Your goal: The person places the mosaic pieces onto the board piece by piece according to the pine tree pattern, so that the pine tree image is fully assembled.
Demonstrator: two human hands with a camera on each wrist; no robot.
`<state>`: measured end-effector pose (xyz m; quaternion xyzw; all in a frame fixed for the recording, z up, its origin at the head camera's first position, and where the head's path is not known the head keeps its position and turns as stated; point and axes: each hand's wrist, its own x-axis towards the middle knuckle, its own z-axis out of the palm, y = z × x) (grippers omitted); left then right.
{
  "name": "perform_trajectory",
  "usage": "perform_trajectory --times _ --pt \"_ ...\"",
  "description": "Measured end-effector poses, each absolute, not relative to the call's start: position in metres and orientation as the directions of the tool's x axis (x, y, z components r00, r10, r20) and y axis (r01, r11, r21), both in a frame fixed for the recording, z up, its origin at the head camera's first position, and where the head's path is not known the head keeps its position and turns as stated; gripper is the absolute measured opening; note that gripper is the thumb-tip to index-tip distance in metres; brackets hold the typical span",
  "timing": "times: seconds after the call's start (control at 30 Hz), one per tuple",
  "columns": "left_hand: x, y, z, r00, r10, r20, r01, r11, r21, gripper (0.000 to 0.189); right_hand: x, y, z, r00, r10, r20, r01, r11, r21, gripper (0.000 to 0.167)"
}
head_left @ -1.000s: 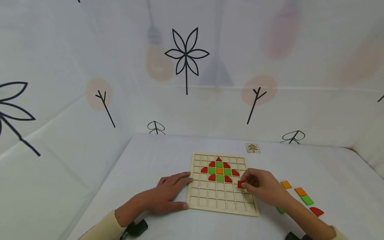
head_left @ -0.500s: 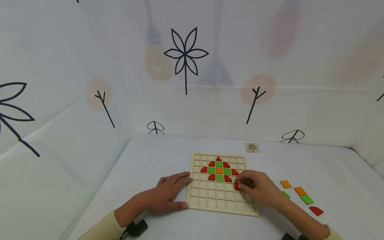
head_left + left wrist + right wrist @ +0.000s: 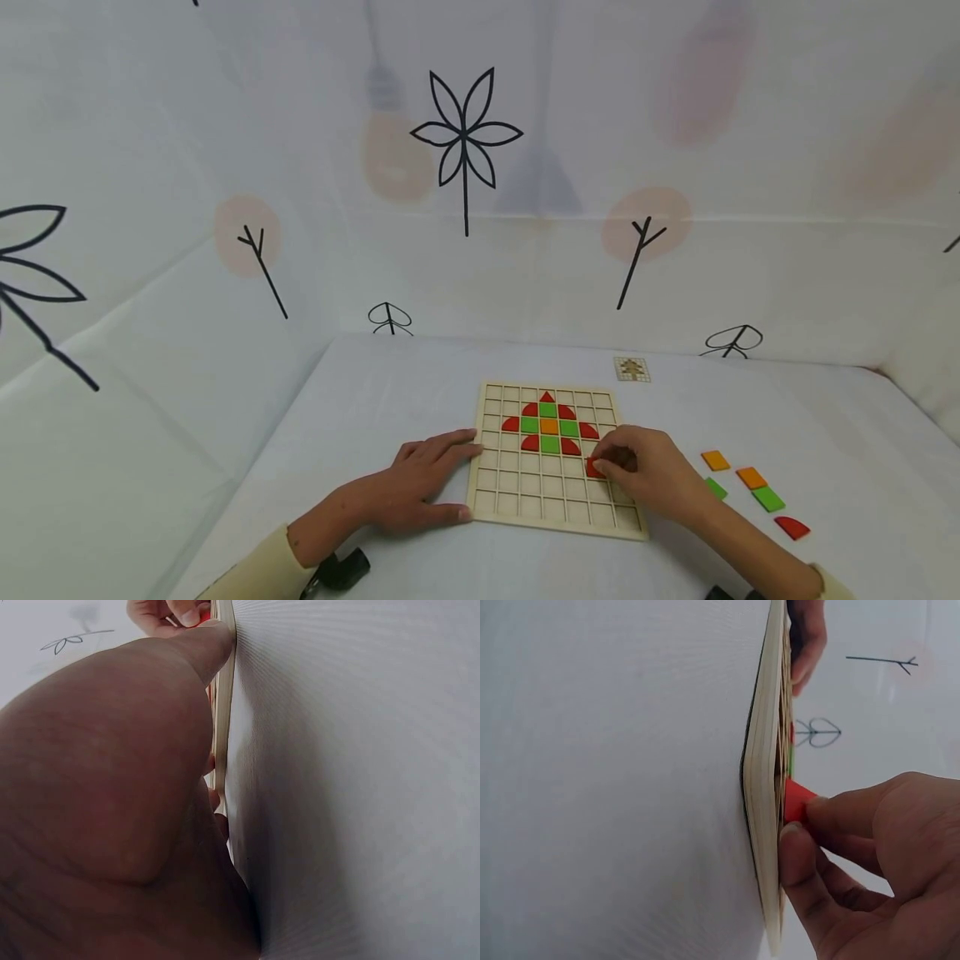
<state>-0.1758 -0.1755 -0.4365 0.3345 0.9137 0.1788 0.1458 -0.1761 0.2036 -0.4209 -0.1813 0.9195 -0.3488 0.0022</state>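
Note:
A wooden grid board [image 3: 517,504] lies on the white table, with red, green and orange tiles set in its upper cells in a tree-like shape. My left hand [image 3: 420,483] rests flat beside it, fingertips and thumb touching its left edge. Over the board's right part, my right hand [image 3: 652,471] pinches a red tile [image 3: 594,468] between thumb and fingers. In the right wrist view, that red tile [image 3: 796,801] stands tilted against the board's surface; its full shape is partly covered by the fingers.
Right of the board lie loose tiles: an orange tile [image 3: 716,461], another orange tile [image 3: 751,478], a green tile [image 3: 768,499], a partly hidden green tile [image 3: 716,488] and a red quarter-round tile [image 3: 792,527]. A small pattern card [image 3: 632,370] lies behind the board.
My right hand has shifted slightly left and down with the red tile, then stayed nearly still for the last half second. My left hand has not moved.

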Motion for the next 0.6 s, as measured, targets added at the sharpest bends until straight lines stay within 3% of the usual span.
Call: perform_trajectory --times 0.6 --pt "-0.1753 -0.1756 -0.4354 -0.732 0.666 -0.145 0.56 0.709 0.429 0.082 -0.1699 0.2076 -0.4178 -0.957 -0.266 0.113 -0.278 0.74 -0.613 0.01"
